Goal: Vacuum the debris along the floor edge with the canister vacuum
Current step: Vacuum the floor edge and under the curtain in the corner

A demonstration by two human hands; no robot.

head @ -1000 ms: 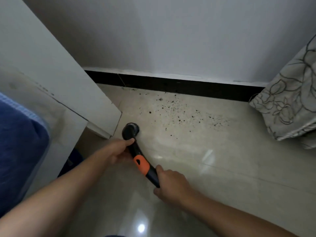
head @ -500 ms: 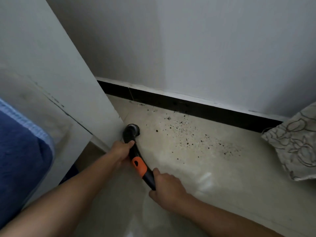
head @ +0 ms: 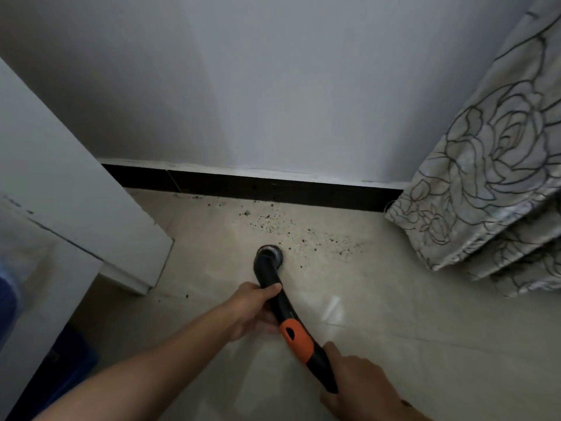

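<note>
Since the nozzle was by the cabinet corner a second ago, I can see it has slid to the right. Now it sits on the floor, touching the near edge of the dirt. I think that means the sucking-up is only just starting here, as most of the dirt is not picked up yet. The dirt lies between the nozzle and the black strip at the foot of the wall. My left hand has its grip closed round the black tube, just behind the bend. My right hand has its grip closed round the low end of the tube, below the orange band. Now I count. I see one tube, one nozzle, one orange band and two hands. I see one cabinet on the left and one curtain on the right. I see one patch of dirt with too many bits to count. One stray bit lies near the cabinet foot. I cannot see the vacuum's body at all.
</note>
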